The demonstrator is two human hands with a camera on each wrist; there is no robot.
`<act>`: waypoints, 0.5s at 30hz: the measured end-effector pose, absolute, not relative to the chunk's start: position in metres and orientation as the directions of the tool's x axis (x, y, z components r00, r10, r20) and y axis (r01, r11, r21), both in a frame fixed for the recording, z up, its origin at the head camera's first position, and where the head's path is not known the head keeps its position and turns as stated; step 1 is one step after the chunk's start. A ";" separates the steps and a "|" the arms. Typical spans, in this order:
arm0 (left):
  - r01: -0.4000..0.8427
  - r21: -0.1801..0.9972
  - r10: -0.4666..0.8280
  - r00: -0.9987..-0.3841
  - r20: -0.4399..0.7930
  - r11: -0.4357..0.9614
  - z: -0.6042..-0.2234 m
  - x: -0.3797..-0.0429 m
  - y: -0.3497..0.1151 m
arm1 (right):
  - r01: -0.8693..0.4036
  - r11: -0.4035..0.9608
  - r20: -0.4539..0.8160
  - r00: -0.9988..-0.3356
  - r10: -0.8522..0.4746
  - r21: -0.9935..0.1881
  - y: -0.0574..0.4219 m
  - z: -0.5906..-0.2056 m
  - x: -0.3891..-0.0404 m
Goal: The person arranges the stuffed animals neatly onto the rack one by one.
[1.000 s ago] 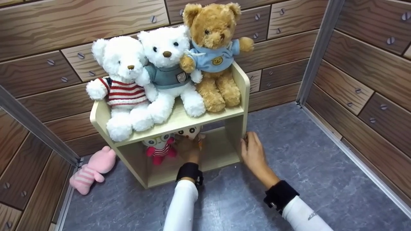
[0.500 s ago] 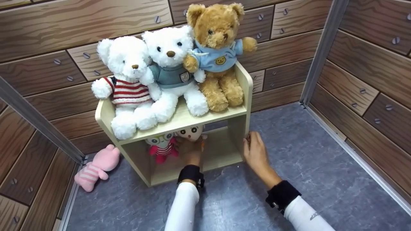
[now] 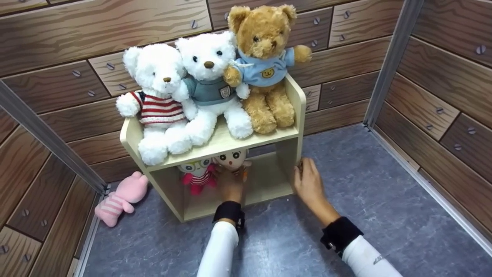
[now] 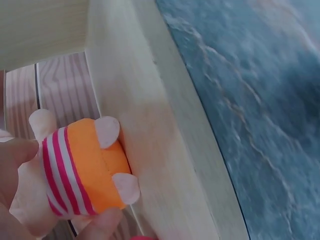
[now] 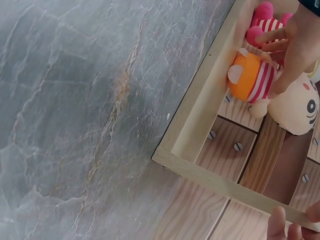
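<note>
In the head view my left hand (image 3: 230, 186) is inside the lower compartment of a small light-wood shelf (image 3: 238, 152). It holds a plush doll (image 3: 230, 159) with a big round head, and the arm hides most of the body. The left wrist view shows the doll's orange pants (image 4: 95, 160) and pink-striped shirt between thumb and fingers, its feet against the bottom board. A pink plush doll with glasses (image 3: 200, 179) sits just left of that hand. My right hand (image 3: 309, 182) grips the shelf's right side panel, its fingertips (image 5: 277, 225) at the panel edge.
On the shelf top sit a white bear in a striped sweater (image 3: 161, 109), a white bear in a green shirt (image 3: 211, 92) and a brown bear in blue (image 3: 265, 77). A pink plush toy (image 3: 121, 200) lies on the floor at left. Wood-patterned walls (image 3: 346, 88) surround the shelf.
The whole head view has slid slightly, so the shelf and toys appear further right. Both hands keep their places at the doll and the side panel.
</note>
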State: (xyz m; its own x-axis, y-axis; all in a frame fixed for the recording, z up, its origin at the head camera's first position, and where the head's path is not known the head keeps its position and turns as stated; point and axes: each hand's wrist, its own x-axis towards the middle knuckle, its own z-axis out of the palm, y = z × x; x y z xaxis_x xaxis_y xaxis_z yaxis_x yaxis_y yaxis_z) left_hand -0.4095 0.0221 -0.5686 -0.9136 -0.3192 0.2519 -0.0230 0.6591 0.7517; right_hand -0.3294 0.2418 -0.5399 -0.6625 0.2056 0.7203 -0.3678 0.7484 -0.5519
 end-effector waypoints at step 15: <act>0.119 0.572 -0.102 -0.935 0.340 0.812 -0.553 -0.374 -0.010 | -0.351 0.765 0.756 -0.602 0.257 -0.540 0.243 -0.548 -0.339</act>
